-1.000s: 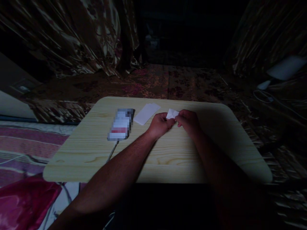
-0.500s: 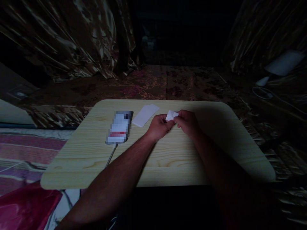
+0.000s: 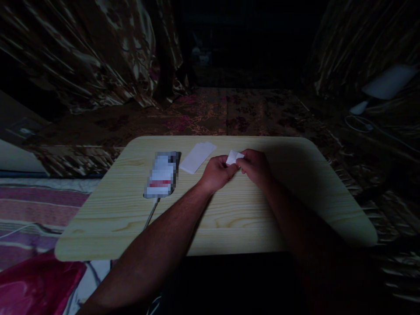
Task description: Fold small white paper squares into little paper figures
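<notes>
Between both hands is a small folded piece of white paper, held a little above the table. My left hand grips its left and near edge, thumb on top. From the other side, my right hand pinches the right corner between thumb and fingers. Some fingertips are hidden beneath the paper. Left of my hands, a stack of white paper strips lies flat on the light wooden table.
A phone, pixelated, lies on the table's left with a white cable running toward me. A white lamp stands at far right. Patterned cloth lies behind the table, striped bedding to the left.
My right thumb has shifted slightly left over the paper's corner. Both hands keep their grip, and the paper stays in nearly the same place.
</notes>
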`<act>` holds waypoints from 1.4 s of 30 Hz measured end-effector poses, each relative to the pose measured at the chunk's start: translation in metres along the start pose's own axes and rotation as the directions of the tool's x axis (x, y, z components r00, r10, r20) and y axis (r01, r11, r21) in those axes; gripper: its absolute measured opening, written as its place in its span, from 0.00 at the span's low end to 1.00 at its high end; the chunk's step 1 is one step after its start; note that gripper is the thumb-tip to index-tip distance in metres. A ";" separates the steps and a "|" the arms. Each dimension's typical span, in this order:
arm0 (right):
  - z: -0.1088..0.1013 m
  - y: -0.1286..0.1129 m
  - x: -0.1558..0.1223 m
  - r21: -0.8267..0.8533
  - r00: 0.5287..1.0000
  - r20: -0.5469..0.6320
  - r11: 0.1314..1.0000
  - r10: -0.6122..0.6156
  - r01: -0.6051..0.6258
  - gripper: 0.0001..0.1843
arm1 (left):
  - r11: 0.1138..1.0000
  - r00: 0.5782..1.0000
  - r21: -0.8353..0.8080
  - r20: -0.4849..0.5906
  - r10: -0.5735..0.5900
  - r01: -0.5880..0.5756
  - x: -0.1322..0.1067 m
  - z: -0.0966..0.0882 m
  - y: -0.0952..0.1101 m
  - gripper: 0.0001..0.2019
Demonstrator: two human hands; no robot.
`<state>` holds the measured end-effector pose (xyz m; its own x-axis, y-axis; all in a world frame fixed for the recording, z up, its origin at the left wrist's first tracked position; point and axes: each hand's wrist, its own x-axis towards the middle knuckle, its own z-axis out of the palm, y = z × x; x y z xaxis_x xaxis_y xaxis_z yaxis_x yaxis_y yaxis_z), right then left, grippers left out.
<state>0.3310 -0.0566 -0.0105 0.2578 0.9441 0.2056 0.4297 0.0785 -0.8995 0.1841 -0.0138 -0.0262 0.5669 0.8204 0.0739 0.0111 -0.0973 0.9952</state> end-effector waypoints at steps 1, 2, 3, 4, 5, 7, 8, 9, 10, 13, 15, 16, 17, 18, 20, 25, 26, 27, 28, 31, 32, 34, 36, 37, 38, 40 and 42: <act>0.000 0.000 0.000 0.001 1.000 0.005 1.000 0.004 -0.004 0.05 | 1.000 1.000 -0.003 0.000 -0.003 0.003 0.000 0.000 0.000 0.09; 0.000 -0.001 0.000 -0.001 1.000 0.006 1.000 0.008 -0.008 0.06 | 1.000 1.000 -0.004 0.001 -0.003 0.003 0.000 0.000 0.001 0.09; 0.000 -0.001 0.000 -0.007 1.000 0.007 1.000 0.010 -0.010 0.05 | 1.000 1.000 -0.003 0.002 -0.002 0.002 0.000 0.001 0.001 0.09; 0.000 -0.001 -0.001 -0.016 1.000 0.006 1.000 0.010 -0.009 0.05 | 1.000 1.000 0.001 0.001 0.002 -0.002 -0.001 0.001 0.001 0.09; -0.001 -0.001 -0.001 -0.024 1.000 0.004 1.000 0.007 -0.007 0.05 | 1.000 1.000 0.008 -0.001 0.007 -0.007 -0.001 0.001 0.001 0.09; -0.001 -0.001 -0.001 -0.033 1.000 0.001 0.999 -0.006 0.006 0.04 | 1.000 1.000 0.018 -0.004 0.015 -0.015 -0.001 0.002 0.002 0.09; 0.000 0.000 -0.001 -0.031 1.000 -0.001 0.999 -0.014 0.014 0.04 | 1.000 1.000 0.018 -0.004 0.016 -0.016 -0.001 0.002 0.002 0.09; 0.000 0.000 -0.001 -0.024 1.000 -0.004 0.999 -0.020 0.020 0.04 | 1.000 1.000 0.017 -0.004 0.015 -0.015 -0.001 0.003 0.003 0.09; 0.000 0.001 -0.001 -0.019 1.000 -0.007 1.000 -0.025 0.025 0.04 | 1.000 1.000 0.016 -0.006 0.012 -0.012 -0.002 0.003 0.004 0.10; 0.000 0.002 0.000 -0.028 1.000 -0.011 0.999 -0.022 0.022 0.06 | 1.000 1.000 0.025 -0.027 0.003 -0.003 -0.003 0.003 0.008 0.10; 0.000 0.003 0.001 -0.047 1.000 -0.003 0.999 -0.012 0.012 0.05 | 0.999 0.999 0.042 -0.040 0.009 -0.007 -0.004 0.004 0.010 0.10; 0.000 0.003 0.001 -0.048 1.000 -0.003 0.999 -0.006 0.006 0.05 | 0.999 0.999 0.048 -0.043 0.013 -0.011 -0.004 0.005 0.010 0.10; 0.000 0.002 0.001 -0.045 1.000 -0.002 0.999 -0.001 0.001 0.04 | 0.999 0.999 0.052 -0.046 0.016 -0.014 -0.005 0.005 0.010 0.10; 0.000 0.001 0.001 -0.039 1.000 -0.002 0.999 0.004 -0.004 0.04 | 0.999 0.999 0.053 -0.045 0.017 -0.014 -0.004 0.005 0.010 0.10; 0.000 -0.001 0.000 -0.018 1.000 -0.007 1.000 0.017 -0.017 0.05 | 0.999 0.999 0.043 -0.041 0.017 -0.015 -0.004 0.005 0.008 0.10; -0.001 -0.003 0.000 0.028 0.999 0.028 0.999 0.033 -0.034 0.05 | 1.000 0.998 -0.009 -0.059 0.021 -0.021 -0.001 0.003 0.000 0.10; -0.001 -0.002 0.000 0.032 0.999 0.028 0.999 0.025 -0.026 0.04 | 1.000 0.998 -0.012 -0.059 0.022 -0.022 0.000 0.003 -0.001 0.10; -0.001 -0.002 0.000 0.034 1.000 0.025 0.999 0.016 -0.017 0.04 | 1.000 0.998 -0.012 -0.057 0.023 -0.023 0.000 0.003 -0.002 0.10; -0.002 -0.002 0.000 0.033 1.000 0.022 0.999 0.009 -0.009 0.04 | 1.000 0.998 -0.011 -0.055 0.021 -0.022 0.000 0.003 -0.002 0.10; -0.003 -0.004 -0.001 0.031 0.999 0.028 0.999 0.016 -0.017 0.04 | 1.000 0.998 -0.018 -0.060 0.004 -0.005 0.000 0.002 -0.002 0.11; -0.003 -0.005 -0.002 0.032 0.999 0.033 0.999 0.026 -0.027 0.05 | 1.000 0.998 -0.023 -0.063 -0.001 -0.001 0.000 0.002 -0.002 0.11; -0.004 -0.008 -0.002 0.034 0.998 0.045 0.998 0.042 -0.043 0.06 | 0.999 0.998 -0.039 -0.068 -0.004 0.001 0.000 0.002 -0.001 0.11; -0.004 -0.008 -0.002 0.033 0.998 0.050 0.998 0.049 -0.050 0.07 | 0.999 0.997 -0.055 -0.073 -0.002 -0.002 0.000 0.002 0.000 0.11; -0.004 -0.008 -0.002 0.034 0.998 0.049 0.998 0.051 -0.052 0.06 | 0.998 0.997 -0.060 -0.076 -0.003 -0.001 0.000 0.002 0.000 0.11; -0.004 -0.008 -0.002 0.036 0.997 0.048 0.998 0.053 -0.054 0.05 | 0.998 0.997 -0.063 -0.079 -0.005 0.000 0.000 0.002 0.000 0.11; -0.004 -0.007 -0.002 0.046 0.997 0.048 0.997 0.053 -0.056 0.05 | 0.998 0.997 -0.063 -0.075 -0.008 0.003 0.000 0.002 0.000 0.11; -0.005 -0.007 -0.001 0.062 0.997 0.059 0.996 0.058 -0.061 0.05 | 0.998 0.997 -0.062 -0.076 -0.010 0.006 0.001 0.002 0.000 0.11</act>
<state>0.3319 -0.0599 -0.0026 0.2308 0.9642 0.1305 0.3582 0.0405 -0.9328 0.1860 -0.0140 -0.0261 0.5026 0.8618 0.0682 -0.0372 -0.0573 0.9977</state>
